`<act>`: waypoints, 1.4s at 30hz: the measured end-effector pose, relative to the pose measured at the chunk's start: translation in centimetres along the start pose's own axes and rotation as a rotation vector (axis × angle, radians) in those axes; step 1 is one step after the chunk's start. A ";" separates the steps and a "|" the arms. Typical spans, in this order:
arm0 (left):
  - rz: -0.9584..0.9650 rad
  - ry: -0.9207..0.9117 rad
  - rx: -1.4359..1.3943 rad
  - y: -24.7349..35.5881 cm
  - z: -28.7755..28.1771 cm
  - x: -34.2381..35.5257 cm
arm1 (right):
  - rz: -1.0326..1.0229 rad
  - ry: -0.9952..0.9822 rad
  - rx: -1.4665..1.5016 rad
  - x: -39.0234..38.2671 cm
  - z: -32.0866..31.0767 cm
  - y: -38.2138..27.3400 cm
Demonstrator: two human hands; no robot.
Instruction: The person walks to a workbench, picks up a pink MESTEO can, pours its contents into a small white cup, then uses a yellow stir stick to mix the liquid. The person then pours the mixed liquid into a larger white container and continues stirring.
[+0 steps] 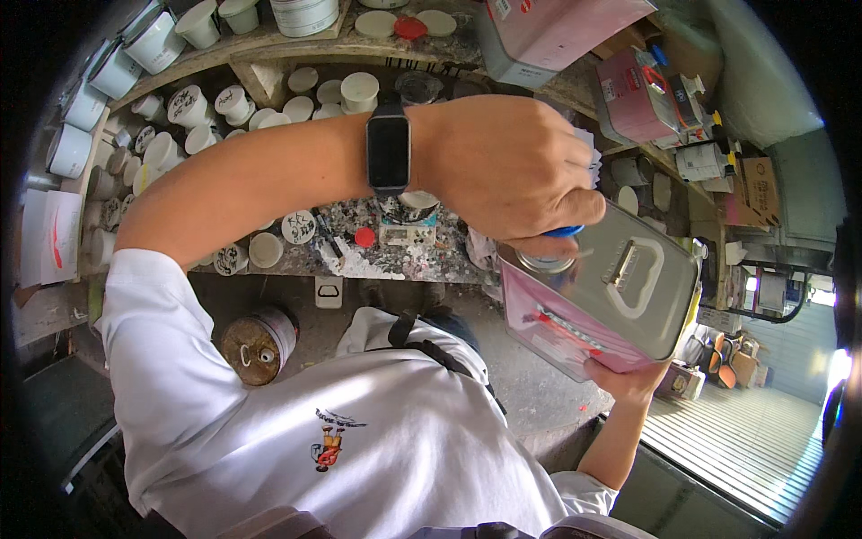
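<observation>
A rectangular metal tin with pink sides (pixel 561 328) and a bare metal top stands tilted at my right front. A white folding handle (pixel 639 277) lies on its top. My left hand (pixel 516 171), with a black watch at the wrist, reaches across from the left. Its thumb and fingers close round the blue cap (pixel 564 232) at the tin's spout; most of the cap is hidden beneath them. My right hand (pixel 627 379) grips the tin low on its near right side, its fingers partly hidden behind it.
Beyond my left arm, a paint-splattered bench (pixel 359 251) carries several white tubs (pixel 189 108), a small scale (pixel 409 232) and a red lid (pixel 364 237). More pink tins (pixel 633 94) stand on the shelf at upper right. Below the bench sits a stained drum (pixel 260 346).
</observation>
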State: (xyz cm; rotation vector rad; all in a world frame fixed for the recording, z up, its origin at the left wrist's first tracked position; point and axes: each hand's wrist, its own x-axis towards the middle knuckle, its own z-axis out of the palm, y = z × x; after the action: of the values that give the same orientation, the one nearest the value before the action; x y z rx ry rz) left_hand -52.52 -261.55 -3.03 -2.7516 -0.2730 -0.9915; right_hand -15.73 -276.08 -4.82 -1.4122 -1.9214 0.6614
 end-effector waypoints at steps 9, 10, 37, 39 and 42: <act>-0.755 -0.140 -0.065 2.2 -3.5 -4.5 | -0.155 -0.020 -0.169 5.4 2.3 0.6; -0.682 -0.026 0.049 2.5 -3.5 -5.7 | -0.227 -0.022 -0.211 6.4 2.5 1.0; -2.201 -0.430 -0.323 40.5 19.6 -32.0 | -0.543 -0.351 -0.479 17.2 8.7 3.2; -2.261 -0.434 -0.338 42.0 20.3 -33.4 | -0.546 -0.366 -0.485 17.3 8.8 3.3; -2.228 -0.576 -0.331 43.0 20.7 -35.7 | -0.548 -0.387 -0.493 17.4 8.9 3.4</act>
State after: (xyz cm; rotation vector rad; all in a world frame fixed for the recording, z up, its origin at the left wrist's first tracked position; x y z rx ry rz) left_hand -56.61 -301.43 -47.11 -1.6319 -3.6060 -0.0993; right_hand -23.85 -258.57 -9.47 -0.9720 -2.7692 0.2063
